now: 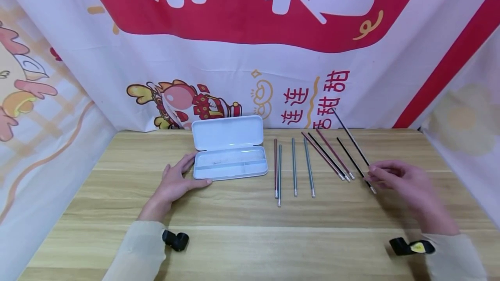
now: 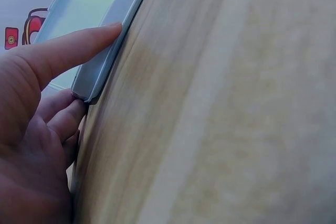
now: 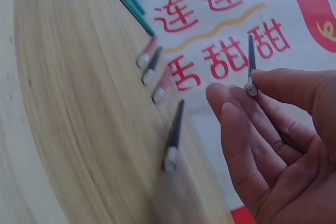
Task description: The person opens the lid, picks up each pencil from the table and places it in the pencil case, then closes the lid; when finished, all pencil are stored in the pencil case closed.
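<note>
A light-blue metal pencil case (image 1: 230,158) lies on the table with its lid (image 1: 228,133) raised at the back. Its compartments hold no pencils. My left hand (image 1: 175,183) holds the case's near left corner, thumb along the front edge and fingers at the left side. On the right, my right hand (image 1: 406,181) pinches a dark pencil (image 1: 349,135) by its eraser end between thumb and fingers, the far end pointing up and away. Another black pencil (image 3: 175,135) lies on the table just left of that hand.
Several red, black and teal pencils lie between the case and my right hand, among them a teal pencil (image 1: 294,168) and a red pencil (image 1: 335,153). A printed cloth (image 1: 234,64) hangs behind the wooden table (image 1: 250,246) and along both sides.
</note>
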`<state>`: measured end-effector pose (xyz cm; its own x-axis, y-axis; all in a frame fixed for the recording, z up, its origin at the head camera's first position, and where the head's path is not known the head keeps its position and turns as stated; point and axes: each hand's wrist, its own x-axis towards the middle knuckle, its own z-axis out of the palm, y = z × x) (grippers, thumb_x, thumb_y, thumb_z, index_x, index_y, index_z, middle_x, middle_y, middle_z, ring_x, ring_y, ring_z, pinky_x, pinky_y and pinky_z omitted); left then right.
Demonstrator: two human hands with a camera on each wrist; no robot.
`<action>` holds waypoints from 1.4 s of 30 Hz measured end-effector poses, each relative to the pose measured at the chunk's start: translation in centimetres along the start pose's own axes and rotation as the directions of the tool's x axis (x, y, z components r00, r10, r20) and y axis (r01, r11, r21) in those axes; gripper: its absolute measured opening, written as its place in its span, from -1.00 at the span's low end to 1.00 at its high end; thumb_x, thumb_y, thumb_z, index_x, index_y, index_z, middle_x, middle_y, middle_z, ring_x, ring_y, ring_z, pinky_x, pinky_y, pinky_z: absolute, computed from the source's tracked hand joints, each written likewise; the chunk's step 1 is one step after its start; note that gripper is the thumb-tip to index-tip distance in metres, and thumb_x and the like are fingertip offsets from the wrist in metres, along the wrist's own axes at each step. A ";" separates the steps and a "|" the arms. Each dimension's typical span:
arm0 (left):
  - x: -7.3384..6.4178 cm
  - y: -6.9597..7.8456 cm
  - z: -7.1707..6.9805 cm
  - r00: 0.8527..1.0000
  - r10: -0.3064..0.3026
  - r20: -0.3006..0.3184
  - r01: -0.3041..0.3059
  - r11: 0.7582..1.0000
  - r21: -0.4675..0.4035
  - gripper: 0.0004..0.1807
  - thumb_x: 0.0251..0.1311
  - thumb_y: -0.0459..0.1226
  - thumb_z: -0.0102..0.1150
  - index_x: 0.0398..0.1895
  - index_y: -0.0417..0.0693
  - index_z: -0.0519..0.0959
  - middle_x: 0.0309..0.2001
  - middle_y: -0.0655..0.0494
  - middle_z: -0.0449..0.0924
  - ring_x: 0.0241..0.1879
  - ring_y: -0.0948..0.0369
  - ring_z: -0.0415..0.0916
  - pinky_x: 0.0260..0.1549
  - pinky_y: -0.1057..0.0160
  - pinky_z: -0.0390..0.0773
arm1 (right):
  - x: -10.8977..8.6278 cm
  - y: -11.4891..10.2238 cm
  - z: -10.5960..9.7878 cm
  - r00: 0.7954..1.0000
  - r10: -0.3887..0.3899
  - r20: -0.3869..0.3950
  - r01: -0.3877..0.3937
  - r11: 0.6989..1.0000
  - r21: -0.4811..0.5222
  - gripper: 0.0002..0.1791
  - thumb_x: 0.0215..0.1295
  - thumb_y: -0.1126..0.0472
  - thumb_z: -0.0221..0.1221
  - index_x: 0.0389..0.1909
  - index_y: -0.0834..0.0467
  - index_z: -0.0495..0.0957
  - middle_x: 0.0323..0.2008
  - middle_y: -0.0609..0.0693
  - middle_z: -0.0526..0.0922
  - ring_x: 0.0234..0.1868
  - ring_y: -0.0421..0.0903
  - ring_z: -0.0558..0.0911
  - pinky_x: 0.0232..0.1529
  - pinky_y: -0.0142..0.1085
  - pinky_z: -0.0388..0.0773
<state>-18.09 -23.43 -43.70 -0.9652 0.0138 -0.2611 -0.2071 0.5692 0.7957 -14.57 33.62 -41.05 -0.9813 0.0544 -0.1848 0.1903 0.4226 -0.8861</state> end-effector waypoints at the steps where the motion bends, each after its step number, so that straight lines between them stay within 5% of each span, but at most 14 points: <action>1: 0.0 0.0 0.0 1.000 0.000 0.000 0.000 1.000 0.000 0.25 0.07 0.05 0.67 0.76 0.22 0.08 0.73 0.00 0.11 0.79 -0.15 -0.43 0.68 -0.23 -0.72 | 0.1 -0.2 0.3 1.000 0.004 0.015 -0.004 1.000 -0.010 -0.42 0.55 -0.15 0.26 0.28 0.24 0.58 -0.14 -0.28 0.86 -0.11 -0.30 0.82 -0.07 -0.38 0.82; 11: 0.2 -0.3 -0.2 1.000 -0.005 0.001 0.005 1.000 -0.010 0.24 0.08 0.06 0.66 0.76 0.26 0.08 0.73 0.04 0.11 0.79 -0.14 -0.49 0.68 -0.25 -0.71 | 1.6 -3.9 4.1 0.994 -0.084 0.067 0.098 0.967 -0.237 -0.51 0.58 -0.14 0.23 0.19 0.18 0.63 -0.05 0.08 0.83 -0.14 -0.14 0.75 -0.22 -0.32 0.73; 20: 0.1 -0.2 -0.1 1.000 0.004 0.003 -0.004 1.000 -0.008 0.24 0.08 0.06 0.66 0.76 0.24 0.08 0.73 0.02 0.11 0.79 -0.15 -0.43 0.68 -0.24 -0.71 | 3.2 -7.0 7.9 0.983 -0.145 0.112 0.172 0.943 -0.284 -0.73 0.60 0.05 0.24 0.07 0.15 0.67 -0.09 0.17 0.77 -0.14 0.03 0.65 -0.31 -0.29 0.66; 30: 0.1 -0.1 0.0 1.000 -0.009 -0.002 0.009 1.000 -0.001 0.24 0.09 0.07 0.65 0.77 0.25 0.07 0.74 0.03 0.09 0.79 -0.14 -0.45 0.68 -0.24 -0.72 | 5.2 -9.4 12.4 0.956 -0.240 0.167 0.277 0.926 -0.257 -0.84 0.56 0.18 0.27 0.01 0.15 0.71 -0.11 0.15 0.79 -0.09 0.08 0.75 -0.12 -0.23 0.72; 42: 0.3 -0.4 -0.1 1.000 -0.012 -0.002 0.012 1.000 0.008 0.25 0.08 0.10 0.65 0.77 0.28 0.07 0.74 0.04 0.08 0.79 -0.15 -0.47 0.68 -0.25 -0.71 | 7.1 -10.6 17.6 0.936 -0.301 0.184 0.341 0.906 -0.251 -0.86 0.49 0.22 0.32 -0.03 0.16 0.75 -0.14 0.07 0.79 -0.11 -0.03 0.71 -0.11 -0.24 0.71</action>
<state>-18.29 -23.74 -43.99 -0.9631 0.0056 -0.2692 -0.2170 0.5758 0.7883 -23.06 13.60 -40.44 -0.9698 -0.2432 0.0155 -0.1697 0.6284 -0.7592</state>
